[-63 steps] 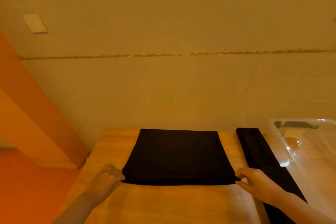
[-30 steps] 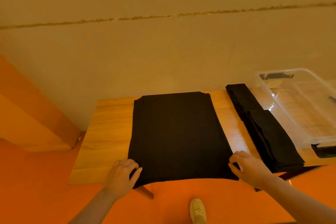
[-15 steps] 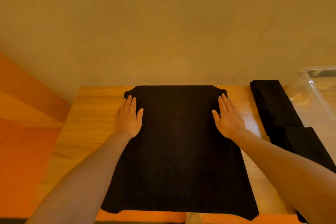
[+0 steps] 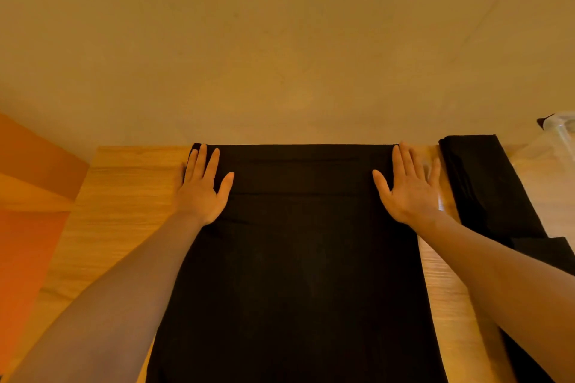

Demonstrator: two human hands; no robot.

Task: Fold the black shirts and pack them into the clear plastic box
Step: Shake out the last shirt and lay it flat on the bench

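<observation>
A black shirt [image 4: 298, 273] lies spread flat on the wooden table [image 4: 124, 214], its far edge at the wall. My left hand [image 4: 202, 189] rests palm down with fingers apart on the shirt's far left corner. On the far right corner lies my right hand [image 4: 407, 189], also flat, with its outer fingers on the wood. Neither hand grips the cloth. Folded black shirts [image 4: 485, 186] lie in a row to the right. A corner of the clear plastic box [image 4: 560, 130] shows at the right edge.
A plain beige wall [image 4: 280, 40] stands directly behind the table. An orange floor [image 4: 28, 245] shows to the left of the table.
Both hands let go of the shirt's near corners and slid up along its sides to the far corners. My view has dropped closer to the table.
</observation>
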